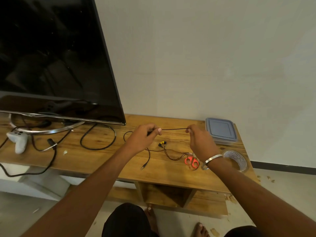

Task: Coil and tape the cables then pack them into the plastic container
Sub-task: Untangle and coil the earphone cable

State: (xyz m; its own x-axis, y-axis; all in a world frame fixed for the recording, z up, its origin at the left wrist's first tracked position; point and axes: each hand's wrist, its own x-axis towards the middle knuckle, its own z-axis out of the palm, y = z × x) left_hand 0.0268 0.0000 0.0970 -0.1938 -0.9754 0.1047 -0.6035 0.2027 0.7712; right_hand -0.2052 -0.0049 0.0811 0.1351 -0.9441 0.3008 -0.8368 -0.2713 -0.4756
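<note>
A thin dark cable [174, 129] is stretched taut above the wooden table [106, 159] between my two hands. My left hand [145, 136] pinches one end of that span and my right hand [200, 140] pinches the other. The rest of the cable lies below on the table, with a yellow and black plug cluster [162, 143] and a jack plug [143, 167]. The plastic container [221, 130], lid on, stands at the back right. A roll of clear tape [236, 159] lies near the right edge.
Orange-handled scissors [191, 161] lie by my right wrist. A large TV [56, 57] stands at the left on a ring-shaped stand, with a thick black cable [98, 138] looped in front and a white game controller [18, 140] at the far left.
</note>
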